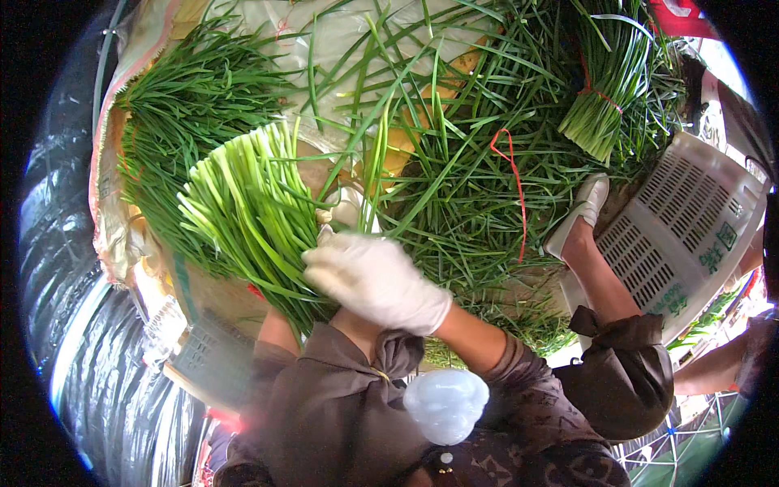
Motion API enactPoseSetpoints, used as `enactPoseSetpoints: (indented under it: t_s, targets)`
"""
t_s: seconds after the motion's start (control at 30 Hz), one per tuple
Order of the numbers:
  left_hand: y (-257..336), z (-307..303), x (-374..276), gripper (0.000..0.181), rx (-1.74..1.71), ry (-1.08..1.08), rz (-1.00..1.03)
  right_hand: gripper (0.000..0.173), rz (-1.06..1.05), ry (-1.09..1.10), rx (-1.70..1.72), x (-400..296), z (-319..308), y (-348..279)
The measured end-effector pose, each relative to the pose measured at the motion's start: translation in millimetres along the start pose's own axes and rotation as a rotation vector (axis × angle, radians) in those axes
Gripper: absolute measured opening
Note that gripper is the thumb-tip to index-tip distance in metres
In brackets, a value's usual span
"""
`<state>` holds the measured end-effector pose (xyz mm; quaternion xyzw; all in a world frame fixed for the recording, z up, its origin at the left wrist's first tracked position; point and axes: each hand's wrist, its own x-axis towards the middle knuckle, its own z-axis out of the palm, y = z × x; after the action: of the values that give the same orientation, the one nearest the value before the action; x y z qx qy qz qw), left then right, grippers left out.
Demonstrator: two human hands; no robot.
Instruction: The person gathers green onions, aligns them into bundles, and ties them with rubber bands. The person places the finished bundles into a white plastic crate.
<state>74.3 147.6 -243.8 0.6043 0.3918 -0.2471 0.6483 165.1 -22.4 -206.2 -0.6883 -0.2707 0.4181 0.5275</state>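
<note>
A thick bunch of garlic chives (246, 213) is held up before me, its pale cut ends fanned toward the upper left. My left forearm runs up behind it, and that hand is mostly hidden; a bit of white glove (325, 223) shows at the bunch's right edge. My right hand (371, 281), in a white glove and blurred, lies against the right side of the bunch with its fingers curled. Whether it grips any stalks cannot be told. Loose green leaves (389, 140) stick up just beyond my hands.
Chives are heaped at left (201, 91) and loose leaves (462, 201) cover the ground. A red tie (515, 182) lies among them. One tied bunch (599, 103) rests upper right, above a slotted plastic crate (663, 225). My right shoe (584, 204) stands beside the crate. A grey crate (213, 359) is lower left.
</note>
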Motion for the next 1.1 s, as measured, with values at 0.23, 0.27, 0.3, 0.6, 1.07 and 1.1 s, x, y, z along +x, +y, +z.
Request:
enactPoseSetpoints:
  t_s: [0.23, 0.27, 0.3, 0.6, 1.07, 1.1]
  targets:
    - [-9.3, 1.6, 0.6, 0.058, 0.076, 0.05, 0.058, 0.023, 0.526, 0.719, 0.691, 3.2, -26.7, 87.9]
    - [-11.3, 1.7, 0.2, 0.058, 0.084, 0.058, 0.061, 0.027, 0.569, 0.648, 0.675, 11.8, -19.9, 94.2]
    - [-10.4, 2.5, 1.7, 0.057, 0.094, 0.052, 0.065, 0.031, 0.611, 0.59, 0.656, 21.3, -11.0, 104.1]
    - [-12.5, 1.0, -5.9, 0.056, 0.236, 0.124, 0.116, 0.014, 0.548, 0.445, 0.615, 27.9, 35.4, 78.1]
    - [-14.0, 70.1, 43.5, 0.054, 0.651, 0.258, 0.402, 0.068, 0.038, -0.075, -0.723, 167.1, -40.7, 101.2]
    - [-15.2, 71.5, 40.8, 0.053, 0.641, 0.26, 0.399, 0.055, -0.344, 0.006, -0.938, 170.9, -55.2, 115.2]
